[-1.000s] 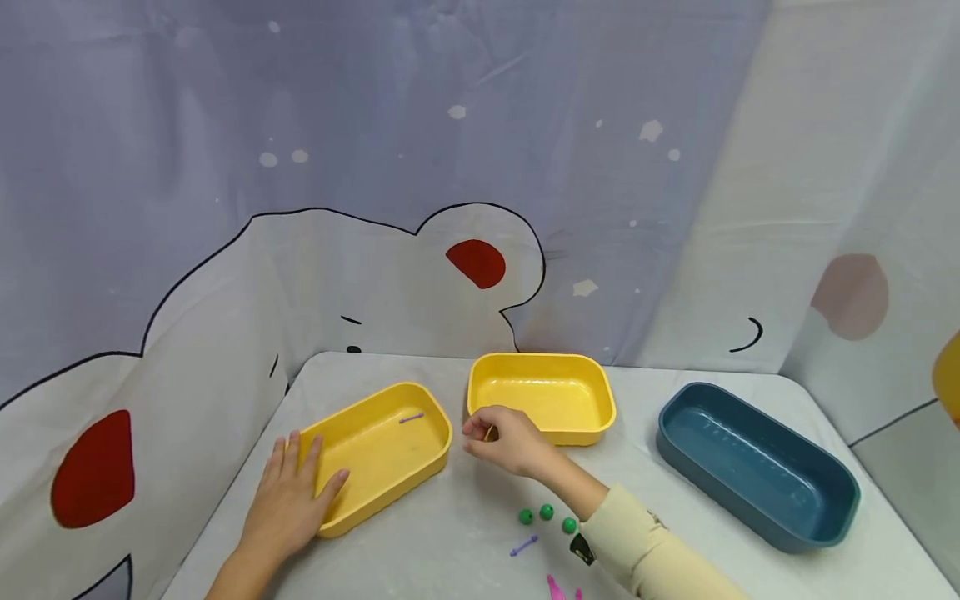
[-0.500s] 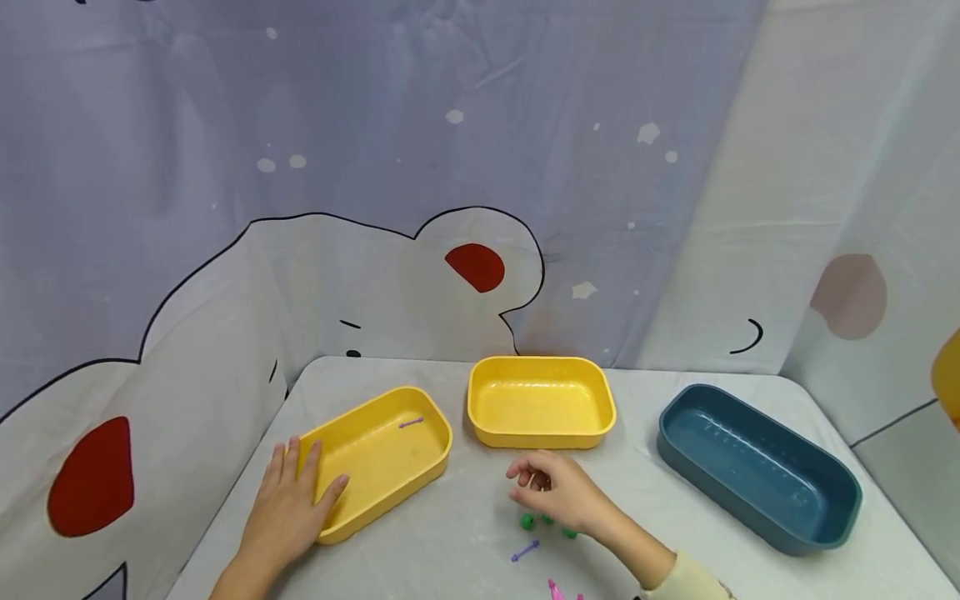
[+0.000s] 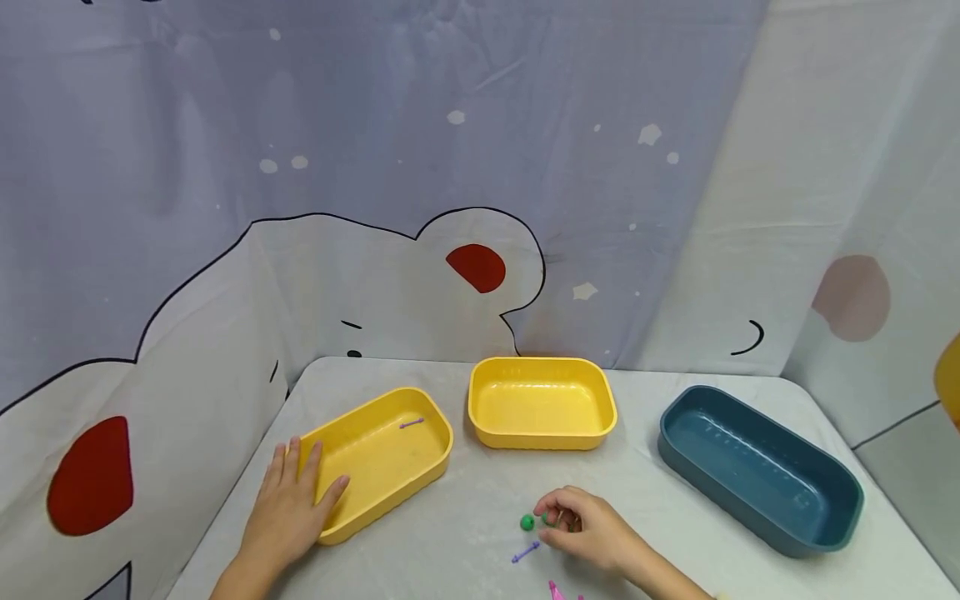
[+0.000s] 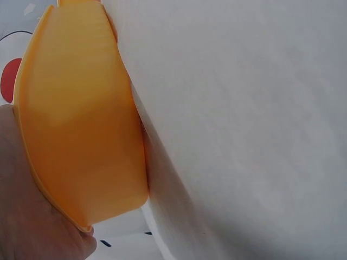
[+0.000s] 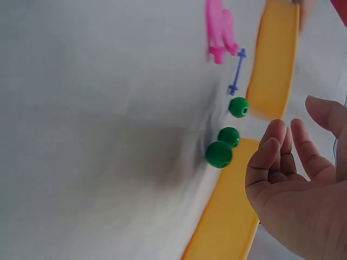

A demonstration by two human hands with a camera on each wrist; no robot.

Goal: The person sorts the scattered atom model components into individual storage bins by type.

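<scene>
My left hand (image 3: 281, 517) rests on the left end of a yellow tray (image 3: 382, 458), its fingers straight and spread over the rim. A small purple rod (image 3: 411, 423) lies in that tray. My right hand (image 3: 592, 533) hovers over green beads (image 3: 527, 522), fingers loosely curled; I see nothing between them. In the right wrist view, the fingertips (image 5: 277, 125) are apart from three green beads (image 5: 218, 155). A second purple rod (image 3: 526, 552) lies on the table nearby. Pink pieces (image 5: 216, 30) sit past it, partly cut off in the head view.
Another yellow tray (image 3: 542, 441) stands at the back middle of the white table. To the right is a dark blue tray (image 3: 757, 471), set at an angle. A patterned curtain (image 3: 375, 125) hangs behind the table.
My right hand has moved from between the two yellow trays back toward me and right, down to the green beads. The left hand stays on its tray.
</scene>
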